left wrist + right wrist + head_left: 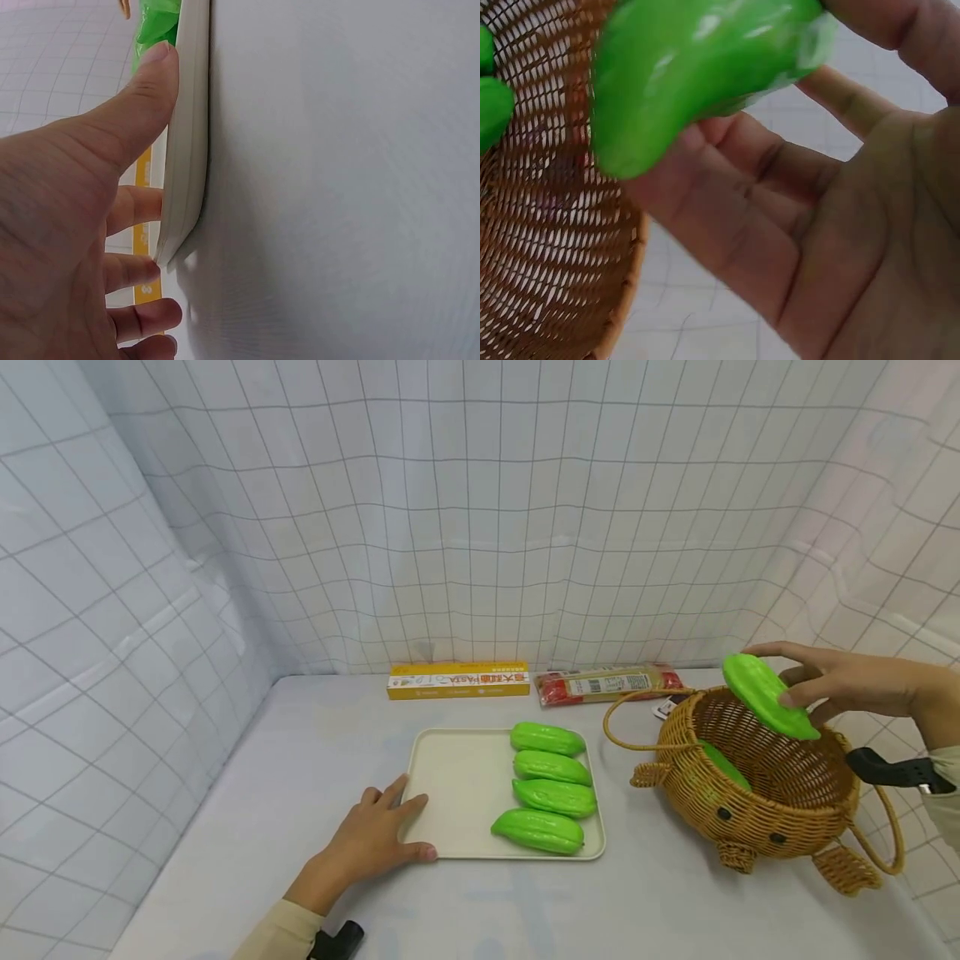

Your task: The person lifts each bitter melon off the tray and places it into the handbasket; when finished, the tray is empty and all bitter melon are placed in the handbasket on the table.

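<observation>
My right hand (843,681) pinches a glossy, bright green, elongated piece of produce (765,693) between thumb and fingers, above the far right side of a wicker basket (675,760). In the right wrist view the same green piece (705,67) hangs beside the basket's woven wall (562,247). Another green piece (723,766) lies inside the basket. My left hand (375,835) rests at the near left corner of a white tray (457,793), its fingers spread and touching the rim. Several like green pieces (551,767) lie in a column on the tray's right half.
Behind the tray lie a yellow and white pasta box (457,681) and a red and clear packet of noodles (607,683). The basket has an animal face and looped handles (630,746) that stick out at its sides. White checked cloth (480,527) hangs around the table.
</observation>
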Motion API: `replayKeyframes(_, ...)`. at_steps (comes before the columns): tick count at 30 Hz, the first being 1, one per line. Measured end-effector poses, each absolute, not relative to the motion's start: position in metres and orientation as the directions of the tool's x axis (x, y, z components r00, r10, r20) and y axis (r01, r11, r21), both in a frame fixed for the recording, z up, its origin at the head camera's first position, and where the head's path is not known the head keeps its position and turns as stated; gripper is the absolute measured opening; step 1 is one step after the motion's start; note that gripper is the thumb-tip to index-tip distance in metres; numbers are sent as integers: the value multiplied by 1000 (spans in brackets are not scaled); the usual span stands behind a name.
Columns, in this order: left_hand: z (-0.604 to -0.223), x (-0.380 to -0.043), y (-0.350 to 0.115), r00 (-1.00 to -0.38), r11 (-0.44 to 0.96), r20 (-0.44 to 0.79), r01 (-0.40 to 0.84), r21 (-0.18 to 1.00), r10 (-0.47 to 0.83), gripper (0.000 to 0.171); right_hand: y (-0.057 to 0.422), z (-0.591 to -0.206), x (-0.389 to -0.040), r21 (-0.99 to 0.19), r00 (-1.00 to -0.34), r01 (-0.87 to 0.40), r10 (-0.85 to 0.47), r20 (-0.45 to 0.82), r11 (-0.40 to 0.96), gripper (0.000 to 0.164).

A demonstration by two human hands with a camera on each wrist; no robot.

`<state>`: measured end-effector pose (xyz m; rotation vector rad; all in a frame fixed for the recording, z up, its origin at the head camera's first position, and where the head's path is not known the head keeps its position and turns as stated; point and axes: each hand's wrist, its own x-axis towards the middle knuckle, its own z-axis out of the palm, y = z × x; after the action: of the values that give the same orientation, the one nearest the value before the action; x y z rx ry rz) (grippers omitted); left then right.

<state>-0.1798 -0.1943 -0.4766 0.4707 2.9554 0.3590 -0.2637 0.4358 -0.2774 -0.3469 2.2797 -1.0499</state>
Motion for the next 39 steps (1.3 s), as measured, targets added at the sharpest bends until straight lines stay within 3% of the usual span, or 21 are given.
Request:
replayKeyframes(11, -476, -179, -195, -941, 920, -95, 292, 262, 326, 90, 440, -311, -269, -651, -658, 185, -399, -639, 736, 88)
replayKeyframes(19, -478, -179, -198, -939, 922, -91, 304, 240, 333, 90, 415, -327, -288, -479, -664, 106, -297, -686, 871, 90)
replayKeyframes(39, -477, -180, -197, -936, 918, -85, 314, 242, 343, 91, 412, -359, -287, -446, -685, 172, -218, -695, 878, 90)
